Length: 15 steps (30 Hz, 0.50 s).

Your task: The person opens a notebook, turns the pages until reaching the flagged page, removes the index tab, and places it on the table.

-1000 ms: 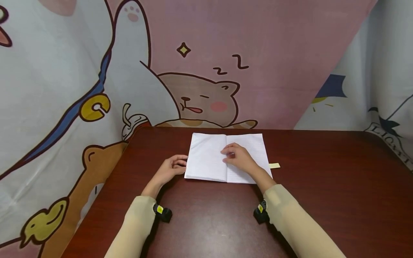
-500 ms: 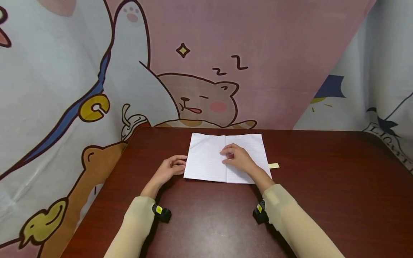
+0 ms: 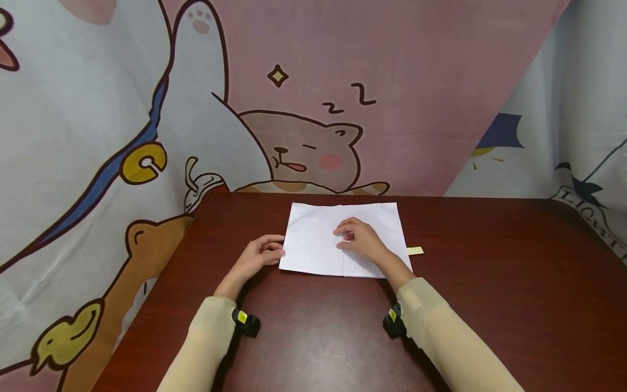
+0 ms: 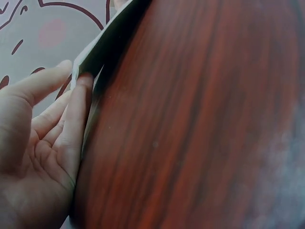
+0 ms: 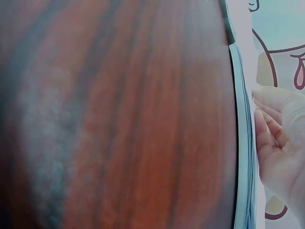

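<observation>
An open notebook [image 3: 311, 239] with lined white pages lies near the table's back edge. At its left edge is my left hand [image 3: 251, 261]. In the left wrist view the left hand [image 4: 43, 143] holds the notebook's edge [image 4: 97, 50], one fingertip beneath it and another digit above, with a gap under the cover. My right hand [image 3: 362, 239] rests over the right page beside the centre fold. Its bent fingers and thumb stand apart. The right wrist view has the right hand's [image 5: 283, 133] fingertips against the page, above the stacked page edges [image 5: 245, 143].
A pale yellow strip [image 3: 415, 251] sticks out beyond the notebook's right edge. The dark red-brown table [image 3: 490, 283] reaches toward me. Behind it hangs a cloth [image 3: 416, 109] with cartoon animals. Black wrist cameras [image 3: 247, 325] sit at both cuffs.
Both hands keep almost the same places on the notebook. The view shifts only slightly.
</observation>
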Each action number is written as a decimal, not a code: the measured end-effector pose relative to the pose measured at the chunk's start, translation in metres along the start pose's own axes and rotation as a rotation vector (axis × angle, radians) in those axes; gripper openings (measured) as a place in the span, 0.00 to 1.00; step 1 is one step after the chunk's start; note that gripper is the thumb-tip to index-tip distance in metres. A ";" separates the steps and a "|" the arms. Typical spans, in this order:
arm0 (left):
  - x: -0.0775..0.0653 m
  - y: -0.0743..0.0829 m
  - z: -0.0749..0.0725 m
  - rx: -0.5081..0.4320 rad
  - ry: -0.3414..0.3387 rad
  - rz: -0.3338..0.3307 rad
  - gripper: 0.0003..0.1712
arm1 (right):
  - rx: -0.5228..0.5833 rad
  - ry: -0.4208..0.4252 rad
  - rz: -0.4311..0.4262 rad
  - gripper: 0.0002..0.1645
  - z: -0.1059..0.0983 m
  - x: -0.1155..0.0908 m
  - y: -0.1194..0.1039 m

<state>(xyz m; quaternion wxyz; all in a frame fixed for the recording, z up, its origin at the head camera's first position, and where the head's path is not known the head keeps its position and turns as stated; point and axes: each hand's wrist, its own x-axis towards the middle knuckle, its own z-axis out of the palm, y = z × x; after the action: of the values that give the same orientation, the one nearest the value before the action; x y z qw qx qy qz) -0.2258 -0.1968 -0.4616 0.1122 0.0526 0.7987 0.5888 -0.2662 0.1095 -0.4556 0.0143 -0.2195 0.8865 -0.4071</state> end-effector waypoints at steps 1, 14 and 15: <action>0.001 0.000 0.000 0.004 0.001 0.002 0.27 | -0.005 0.000 -0.002 0.18 -0.001 0.000 0.000; 0.000 0.001 0.002 0.047 0.002 0.006 0.28 | 0.077 0.013 -0.013 0.17 -0.007 -0.001 0.006; -0.001 0.000 0.002 0.049 -0.001 0.005 0.28 | 0.088 0.017 -0.015 0.17 -0.009 -0.001 0.009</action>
<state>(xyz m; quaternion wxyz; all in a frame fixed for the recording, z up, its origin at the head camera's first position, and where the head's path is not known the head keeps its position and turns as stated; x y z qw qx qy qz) -0.2246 -0.1950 -0.4620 0.1097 0.0575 0.8129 0.5691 -0.2700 0.1210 -0.4563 0.0132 -0.2219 0.8661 -0.4477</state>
